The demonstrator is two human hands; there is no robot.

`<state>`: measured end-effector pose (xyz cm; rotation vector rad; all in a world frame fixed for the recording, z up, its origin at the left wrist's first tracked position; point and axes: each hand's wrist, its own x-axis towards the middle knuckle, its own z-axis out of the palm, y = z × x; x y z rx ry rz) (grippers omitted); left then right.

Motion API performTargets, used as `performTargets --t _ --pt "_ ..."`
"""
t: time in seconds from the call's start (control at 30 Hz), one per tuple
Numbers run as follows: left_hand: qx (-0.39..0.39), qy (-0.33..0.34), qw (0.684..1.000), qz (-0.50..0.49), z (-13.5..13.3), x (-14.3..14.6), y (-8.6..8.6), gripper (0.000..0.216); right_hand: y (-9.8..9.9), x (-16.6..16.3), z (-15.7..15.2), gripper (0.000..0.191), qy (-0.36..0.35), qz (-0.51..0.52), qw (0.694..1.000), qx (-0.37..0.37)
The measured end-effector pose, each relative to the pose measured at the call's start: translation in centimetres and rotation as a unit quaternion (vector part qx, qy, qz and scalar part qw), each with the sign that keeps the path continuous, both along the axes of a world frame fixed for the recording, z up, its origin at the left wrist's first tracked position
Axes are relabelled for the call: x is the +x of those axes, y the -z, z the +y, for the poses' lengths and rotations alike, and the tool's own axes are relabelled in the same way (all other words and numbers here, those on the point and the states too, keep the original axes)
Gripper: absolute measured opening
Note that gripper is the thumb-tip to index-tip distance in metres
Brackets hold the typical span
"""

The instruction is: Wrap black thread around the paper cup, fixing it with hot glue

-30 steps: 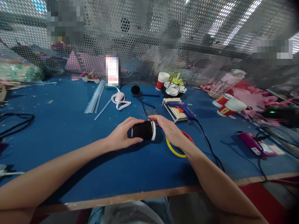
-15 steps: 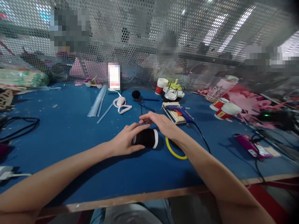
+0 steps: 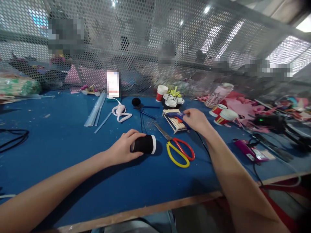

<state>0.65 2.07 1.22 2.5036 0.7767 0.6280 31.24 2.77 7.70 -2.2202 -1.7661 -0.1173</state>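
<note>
My left hand [image 3: 122, 148] is wrapped round a paper cup covered in black [image 3: 145, 144] that lies on its side on the blue table [image 3: 60, 139], its white rim facing right. My right hand [image 3: 197, 120] has closed on the blue glue gun [image 3: 175, 115], which rests on a bundle of wooden sticks [image 3: 175, 123]. Between my hands lie scissors with a red and a yellow handle [image 3: 178, 150], blades pointing away from me. A thin black thread [image 3: 141, 119] runs from the cup towards the back.
At the back stand a red paper cup [image 3: 161, 93], a tub of white caps [image 3: 173, 100], a white ribbon [image 3: 119, 112], clear glue sticks [image 3: 96, 107] and a perforated metal screen [image 3: 145, 48]. Red cups [image 3: 224, 116], pink cut-outs and a purple tool [image 3: 247, 150] lie right. A black cable [image 3: 14, 137] lies left.
My right hand left the black cup and moved back and right onto the glue gun, uncovering the scissors. My left hand stays on the cup.
</note>
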Motion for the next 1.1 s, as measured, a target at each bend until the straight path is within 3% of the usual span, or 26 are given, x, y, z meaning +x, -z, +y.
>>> performTargets --t 0.1,0.2,0.33,0.53,0.6,0.67,0.7,0.77,0.87,0.97,1.1 --pt "-0.005 -0.007 1.0 0.009 0.2 -0.1 0.0 0.054 1.4 1.8 0.3 0.013 0.002 -0.009 0.998 -0.064" --pt "-0.004 -0.008 1.0 0.019 0.3 -0.2 -0.1 0.054 2.8 2.4 0.9 0.014 0.012 -0.002 0.997 -0.07" --pt "0.005 -0.003 1.0 0.023 0.4 -0.2 -0.6 0.052 3.8 2.5 1.2 0.02 0.031 0.039 0.998 -0.042" --pt "-0.012 0.006 1.0 0.019 0.7 -0.3 -0.5 0.052 4.5 2.4 0.3 0.05 0.069 0.147 0.986 0.048" --pt "-0.02 0.014 1.0 0.007 0.9 -0.4 -0.3 0.054 4.2 1.8 -0.3 0.048 0.046 0.19 0.979 0.059" --pt "-0.029 0.021 0.999 -0.007 1.2 -0.5 -0.1 0.056 3.4 0.7 -1.3 0.034 -0.005 0.26 0.965 0.033" --pt "-0.033 0.025 0.999 -0.014 1.3 -0.5 -0.1 0.057 2.9 0.0 -1.9 0.026 -0.043 0.332 0.942 0.004" --pt "-0.038 0.034 0.998 -0.025 1.5 -0.6 -0.1 0.056 1.9 -1.6 -3.1 0.027 -0.097 0.416 0.901 -0.067" --pt "-0.039 0.042 0.998 -0.035 1.6 -0.7 -0.3 0.052 1.0 -3.7 -4.7 0.032 -0.129 0.418 0.894 -0.098" --pt "-0.034 0.043 0.998 -0.04 1.6 -0.6 -0.3 0.052 1.6 -4.9 -5.5 0.03 -0.185 0.416 0.885 -0.096" --pt "-0.031 0.039 0.998 -0.043 1.8 -0.6 -0.1 0.051 2.9 -5.4 -6.2 0.03 -0.169 0.374 0.906 -0.108"
